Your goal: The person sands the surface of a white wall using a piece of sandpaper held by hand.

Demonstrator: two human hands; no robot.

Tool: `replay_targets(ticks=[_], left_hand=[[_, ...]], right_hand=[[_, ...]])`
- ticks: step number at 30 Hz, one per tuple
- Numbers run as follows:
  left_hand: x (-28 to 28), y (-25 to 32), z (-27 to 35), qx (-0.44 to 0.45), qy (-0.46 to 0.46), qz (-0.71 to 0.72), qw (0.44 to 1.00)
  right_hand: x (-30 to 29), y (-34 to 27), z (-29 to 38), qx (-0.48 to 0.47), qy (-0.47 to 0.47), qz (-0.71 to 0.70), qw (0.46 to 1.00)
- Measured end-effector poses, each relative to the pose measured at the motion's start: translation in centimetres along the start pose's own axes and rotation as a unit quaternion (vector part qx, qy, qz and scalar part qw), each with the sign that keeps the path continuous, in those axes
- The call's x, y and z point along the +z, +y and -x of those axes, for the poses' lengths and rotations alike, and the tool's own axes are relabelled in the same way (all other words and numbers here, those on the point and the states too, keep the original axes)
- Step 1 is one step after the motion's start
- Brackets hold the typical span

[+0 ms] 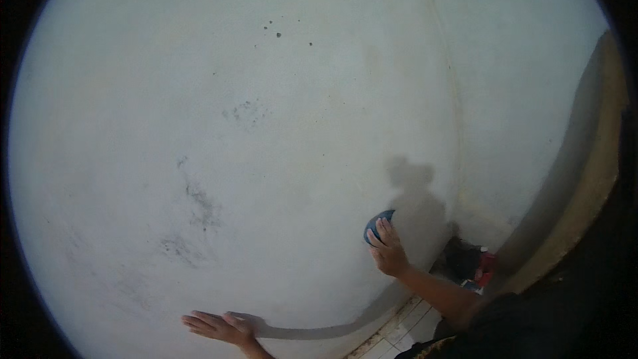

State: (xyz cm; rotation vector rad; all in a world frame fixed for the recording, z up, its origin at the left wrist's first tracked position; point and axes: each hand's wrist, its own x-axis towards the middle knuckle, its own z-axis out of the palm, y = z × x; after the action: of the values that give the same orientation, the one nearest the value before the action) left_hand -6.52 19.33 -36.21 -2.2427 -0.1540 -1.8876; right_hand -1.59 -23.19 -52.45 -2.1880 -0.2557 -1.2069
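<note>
My right hand presses a dark blue pad against a pale, painted wall. What the pad is made of is hard to tell, since the fingers cover part of it. Lower down and to the left, my left hand is stretched out against the wall with nothing in it. Its thumb stands off from the fingers, and its shadow falls just beside it. Dark smudges mark the wall above the left hand, and several small dark pits show higher up.
A wall corner runs down the right side. A brown ledge or band curves along the far right. White floor tiles show at the bottom, near a dark object and a red item low in the corner.
</note>
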Motion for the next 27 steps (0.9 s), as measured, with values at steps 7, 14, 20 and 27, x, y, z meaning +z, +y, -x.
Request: replay_targets(ticks=[7, 14, 20, 27], left_hand=[[-0.5, 11.1, 18.2, -0.231, -0.172, 0.132, 0.948], [1.7, 7.9, 8.9, -0.122, -0.28, -0.243, 0.921], [3.1, 7.8, -8.3, -0.137, 0.039, -0.033, 0.989], [2.7, 25.6, -18.0, 0.07, 0.014, 0.046, 0.996]], right_hand=[[-6.4, 6.0, 3.9, 0.04, -0.151, -0.077, 0.985], [-8.0, 20.5, 23.6, 0.624, -0.265, -0.256, 0.688], [-15.3, 25.1, 23.3, 0.713, 0.059, -0.617, 0.329], [-18.1, 24.9, 10.3, 0.493, -0.022, -0.766, 0.413]])
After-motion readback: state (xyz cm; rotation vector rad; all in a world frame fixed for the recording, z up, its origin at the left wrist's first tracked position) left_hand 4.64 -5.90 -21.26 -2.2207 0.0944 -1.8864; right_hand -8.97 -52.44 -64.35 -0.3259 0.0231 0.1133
